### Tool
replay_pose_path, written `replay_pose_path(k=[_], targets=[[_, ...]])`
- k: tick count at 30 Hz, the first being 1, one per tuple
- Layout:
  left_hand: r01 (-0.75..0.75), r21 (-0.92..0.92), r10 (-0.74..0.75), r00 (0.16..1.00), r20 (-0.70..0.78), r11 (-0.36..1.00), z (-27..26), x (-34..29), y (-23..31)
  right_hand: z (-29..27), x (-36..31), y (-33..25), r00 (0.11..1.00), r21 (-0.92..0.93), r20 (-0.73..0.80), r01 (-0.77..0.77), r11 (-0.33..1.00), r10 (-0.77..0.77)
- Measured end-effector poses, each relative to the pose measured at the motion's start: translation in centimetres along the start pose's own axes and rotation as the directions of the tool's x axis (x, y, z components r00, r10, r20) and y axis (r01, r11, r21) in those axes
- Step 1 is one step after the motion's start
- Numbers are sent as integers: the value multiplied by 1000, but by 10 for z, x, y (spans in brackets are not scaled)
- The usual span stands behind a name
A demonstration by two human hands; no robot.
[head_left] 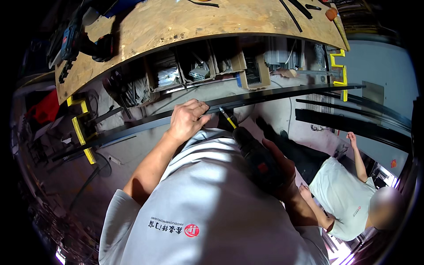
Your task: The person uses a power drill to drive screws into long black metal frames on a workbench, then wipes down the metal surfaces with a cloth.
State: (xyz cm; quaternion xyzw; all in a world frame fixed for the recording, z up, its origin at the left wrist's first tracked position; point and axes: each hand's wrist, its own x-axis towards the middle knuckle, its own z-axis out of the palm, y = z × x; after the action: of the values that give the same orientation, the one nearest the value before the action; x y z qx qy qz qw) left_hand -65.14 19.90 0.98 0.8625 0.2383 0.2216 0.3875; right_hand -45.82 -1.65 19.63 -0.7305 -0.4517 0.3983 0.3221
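A long, narrow black metal profile runs crosswise in front of me, resting on two yellow stepped brackets. My left hand is closed over its near edge, fingers curled on top and thumb towards the drill side. In my right hand, partly in shadow, is a dark cordless drill, gripped by its handle. Its long bit, with a yellow section, points up and left. The tip meets or nearly meets the profile just right of my left hand; contact cannot be made out.
Beyond the profile stands a wooden workbench with boxes of metal parts beneath. A blue power tool lies at its left end. The yellow brackets hold the profile up. More black profiles and a co-worker are at right.
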Motion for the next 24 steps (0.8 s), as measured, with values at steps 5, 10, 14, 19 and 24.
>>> replay_pose_path(k=[5,10,14,19,24], targets=[[-27,14,27,1000,-14,1000,0,0,-3,5,8,-7,994,70,93,-62,996,56],[-46,4,46,998,-34,999,2,-1,-4,10,20,-17,995,55,99,-32,998,27],[-52,13,53,998,-36,999,3,-2,-5,13,30,-28,997,-30,80,11,999,-8],[-63,27,64,997,-41,998,0,-2,-3,13,42,-43,992,-29,110,-54,998,57],[-56,22,56,998,-40,998,2,-2,-3,11,50,-50,988,-49,127,-77,996,83]])
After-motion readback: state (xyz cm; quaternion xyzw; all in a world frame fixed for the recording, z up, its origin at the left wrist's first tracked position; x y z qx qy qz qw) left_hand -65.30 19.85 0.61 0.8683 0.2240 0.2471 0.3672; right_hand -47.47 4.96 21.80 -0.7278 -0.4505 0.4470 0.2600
